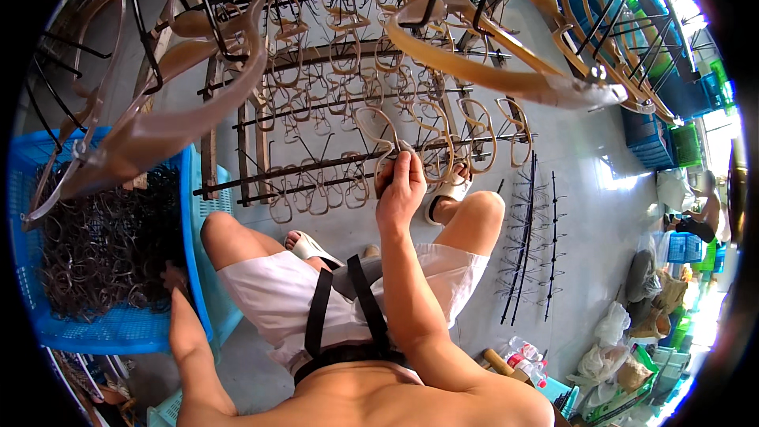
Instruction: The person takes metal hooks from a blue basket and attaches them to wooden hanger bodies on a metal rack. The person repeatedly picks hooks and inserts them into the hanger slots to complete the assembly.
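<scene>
My right hand (402,182) is raised at the nearest bar of a rack, its thumb and fingers pinched on a tan, see-through eyeglass frame (378,121). The fingertips cover part of this frame and the bar behind it. Down at the left, my left hand (174,277) reaches over the side of a blue plastic basket (198,269). Its fingers are in shadow beside a heap of dark eyeglass frames (103,245), so their pose is hidden. More eyeglass frames (478,130) hang from black hooks along the black bar (292,172).
Large, close eyeglass frames (182,119) hang across the top of the view. Hooked black rods (526,245) lie on the grey floor at the right. Plastic bottles (526,360), bags (598,364) and blue crates (652,142) stand along the right side. Another person (704,209) is at the far right.
</scene>
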The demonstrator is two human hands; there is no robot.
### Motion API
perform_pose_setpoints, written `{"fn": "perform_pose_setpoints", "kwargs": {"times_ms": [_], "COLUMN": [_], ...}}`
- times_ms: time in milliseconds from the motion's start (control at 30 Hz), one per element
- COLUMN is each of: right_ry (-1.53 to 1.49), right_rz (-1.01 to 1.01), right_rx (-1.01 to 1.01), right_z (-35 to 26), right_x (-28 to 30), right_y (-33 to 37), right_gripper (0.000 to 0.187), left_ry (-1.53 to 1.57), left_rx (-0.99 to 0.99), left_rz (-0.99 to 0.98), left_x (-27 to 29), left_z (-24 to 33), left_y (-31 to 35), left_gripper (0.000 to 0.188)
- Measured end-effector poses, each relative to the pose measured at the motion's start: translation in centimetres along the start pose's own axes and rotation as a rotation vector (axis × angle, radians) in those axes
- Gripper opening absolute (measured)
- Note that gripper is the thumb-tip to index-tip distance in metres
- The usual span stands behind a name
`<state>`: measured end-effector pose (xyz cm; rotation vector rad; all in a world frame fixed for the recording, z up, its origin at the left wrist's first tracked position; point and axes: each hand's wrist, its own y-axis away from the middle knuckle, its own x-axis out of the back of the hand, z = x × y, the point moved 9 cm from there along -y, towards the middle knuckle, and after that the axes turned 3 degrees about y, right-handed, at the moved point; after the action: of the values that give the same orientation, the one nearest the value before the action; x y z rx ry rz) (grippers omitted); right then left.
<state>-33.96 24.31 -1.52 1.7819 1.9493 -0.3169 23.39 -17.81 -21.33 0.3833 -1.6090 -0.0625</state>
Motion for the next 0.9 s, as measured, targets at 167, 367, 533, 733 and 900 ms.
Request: {"fn": "perform_pose_setpoints", "kwargs": {"times_ms": [167,367,533,733,900], "right_ry": [0.074,0.033,0.115,0.402,0.571], "right_rz": [0.079,0.073,0.019,-0.069,-0.049], "right_rx": [0.014,0.043,0.094,0.213,0.259], "right_z": [-0.2,0.1,0.2,-0.1,-0.6], "right_x": [0.4,-0.4,-0.6,-2.3,-2.4], "right_y": [0.0,0.3,0.4,1.6,1.4], "right_gripper": [0.022,0.023,0.021,0.018,0.021], "left_ry": [0.186,0.313,0.366,0.285,0.182], "left_rx": [-0.154,-0.322,-0.258,-0.496,-0.488], "left_rz": [-0.256,-0.362,-0.299,0.266,0.085], "left_x": [-2.8,4.7,14.7,19.3,15.2], "left_z": [-0.1,3.5,6.7,6.6,6.1], "left_y": [-3.1,2.6,9.9,12.2,13.3], "left_gripper": [0.055,0.036,0.05,0.053,0.031]}}
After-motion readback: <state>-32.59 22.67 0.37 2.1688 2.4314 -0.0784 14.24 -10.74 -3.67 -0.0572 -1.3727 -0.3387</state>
